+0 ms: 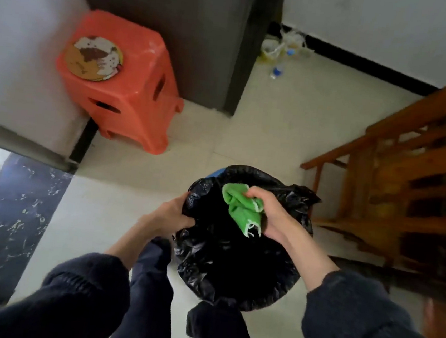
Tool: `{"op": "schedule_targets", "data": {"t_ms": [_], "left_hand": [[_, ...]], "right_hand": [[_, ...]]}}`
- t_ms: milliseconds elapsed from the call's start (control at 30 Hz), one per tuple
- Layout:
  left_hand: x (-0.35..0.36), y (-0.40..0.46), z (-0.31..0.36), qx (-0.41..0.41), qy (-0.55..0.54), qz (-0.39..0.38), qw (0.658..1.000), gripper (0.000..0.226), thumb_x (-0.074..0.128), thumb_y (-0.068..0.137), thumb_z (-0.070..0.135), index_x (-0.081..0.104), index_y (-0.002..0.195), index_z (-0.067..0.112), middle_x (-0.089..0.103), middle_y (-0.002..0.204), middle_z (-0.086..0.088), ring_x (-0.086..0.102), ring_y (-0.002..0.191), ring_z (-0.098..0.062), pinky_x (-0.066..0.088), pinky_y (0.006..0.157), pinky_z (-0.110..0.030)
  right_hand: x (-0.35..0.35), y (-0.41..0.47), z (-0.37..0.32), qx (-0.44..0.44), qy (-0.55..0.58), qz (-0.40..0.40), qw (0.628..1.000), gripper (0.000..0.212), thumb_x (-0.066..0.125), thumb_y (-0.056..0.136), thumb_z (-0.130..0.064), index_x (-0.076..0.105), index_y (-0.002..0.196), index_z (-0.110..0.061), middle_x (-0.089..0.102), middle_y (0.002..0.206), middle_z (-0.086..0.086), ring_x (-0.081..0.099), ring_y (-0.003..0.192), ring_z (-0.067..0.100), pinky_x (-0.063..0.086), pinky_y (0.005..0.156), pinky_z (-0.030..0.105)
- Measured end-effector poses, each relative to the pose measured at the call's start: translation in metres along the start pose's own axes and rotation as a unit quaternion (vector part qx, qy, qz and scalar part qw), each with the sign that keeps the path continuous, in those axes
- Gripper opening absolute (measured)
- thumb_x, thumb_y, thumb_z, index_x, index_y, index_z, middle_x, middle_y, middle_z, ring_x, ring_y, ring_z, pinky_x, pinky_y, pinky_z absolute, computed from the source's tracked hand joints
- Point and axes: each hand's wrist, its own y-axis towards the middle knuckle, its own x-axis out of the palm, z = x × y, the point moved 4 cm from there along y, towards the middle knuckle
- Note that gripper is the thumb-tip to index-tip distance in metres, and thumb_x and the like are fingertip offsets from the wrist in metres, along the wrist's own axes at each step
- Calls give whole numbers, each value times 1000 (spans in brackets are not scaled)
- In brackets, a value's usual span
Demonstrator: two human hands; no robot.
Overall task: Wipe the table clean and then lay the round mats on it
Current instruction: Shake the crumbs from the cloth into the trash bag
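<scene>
My right hand grips a crumpled green cloth over the mouth of a bin lined with a black bag. My left hand pinches the left rim of that black bag. A round patterned mat lies on top of an orange plastic stool at the upper left, well away from both hands. No table top shows in the head view.
Wooden chairs stand close on the right. A dark door frame rises behind the stool, with bottles and bags on the floor beside it. A dark marble threshold runs along the left. Pale floor tiles stretch between the stool and the chairs.
</scene>
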Motion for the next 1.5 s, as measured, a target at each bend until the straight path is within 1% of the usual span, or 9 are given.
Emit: {"op": "schedule_targets", "data": {"t_ms": [67, 167, 333, 667, 800, 1000, 1167, 1333, 1500], "left_hand": [[34, -16, 35, 32, 36, -26, 998, 64, 60, 78, 7, 39, 137, 22, 61, 113, -10, 56, 105, -25, 44, 90, -30], [91, -41, 81, 53, 46, -36, 997, 62, 57, 80, 4, 38, 137, 20, 61, 114, -12, 57, 104, -25, 46, 90, -34], [170, -65, 133, 64, 1, -53, 997, 51, 49, 82, -9, 44, 129, 12, 57, 98, -11, 52, 73, -15, 43, 50, -15], [297, -44, 184, 31, 2, -71, 997, 48, 53, 80, -2, 44, 124, 16, 59, 110, -12, 58, 101, -32, 49, 80, -40], [346, -24, 196, 5, -13, -66, 998, 48, 52, 77, -3, 47, 120, 16, 60, 108, -14, 58, 98, -31, 48, 83, -41], [402, -2, 220, -56, -70, -62, 994, 49, 50, 77, -3, 46, 120, 21, 60, 104, -10, 59, 85, -25, 49, 53, -29], [431, 3, 235, -79, -82, -31, 993, 47, 50, 78, -2, 45, 118, 23, 60, 108, -10, 60, 92, -29, 53, 60, -34], [434, 7, 240, -88, -67, 0, 994, 46, 51, 79, -2, 47, 119, 20, 62, 104, -12, 63, 83, -28, 52, 52, -32], [436, 9, 246, -86, -47, 61, 993, 45, 51, 81, -1, 49, 119, 21, 64, 94, -9, 62, 77, -26, 50, 53, -31]], "right_hand": [[-37, -34, -2, -36, 144, 4, 989, 41, 41, 87, -19, 75, 65, -9, 70, 67, 8, 66, 58, 20, 51, 67, 31], [-99, -88, -1, -102, 204, 19, 974, 42, 38, 88, -17, 75, 69, -8, 70, 70, 10, 66, 61, 21, 52, 63, 27], [-192, -163, 24, -145, 192, 93, 966, 24, 43, 88, -14, 66, 87, -8, 64, 79, 11, 58, 72, 23, 47, 69, 32], [-351, -259, 106, -154, 245, 240, 927, 17, 54, 83, -14, 64, 95, -6, 72, 79, 10, 69, 69, 20, 54, 58, 25], [-418, -277, 116, -164, 252, 322, 898, 12, 58, 81, -10, 62, 92, -6, 71, 75, 9, 69, 65, 19, 53, 56, 26], [-502, -290, 113, -162, 228, 368, 887, 12, 58, 82, -6, 59, 94, -8, 67, 85, 10, 66, 74, 21, 56, 66, 33], [-565, -306, 112, -148, 201, 448, 859, 11, 57, 79, -7, 56, 85, -16, 63, 85, 6, 62, 74, 18, 54, 58, 27], [-616, -302, 97, -131, 84, 481, 863, 11, 60, 83, -16, 51, 88, -19, 59, 90, 2, 61, 94, 24, 51, 84, 40], [-658, -294, 66, -129, -82, 515, 844, 31, 61, 82, -14, 45, 109, -9, 57, 105, 12, 53, 88, 22, 40, 72, 31]]}}
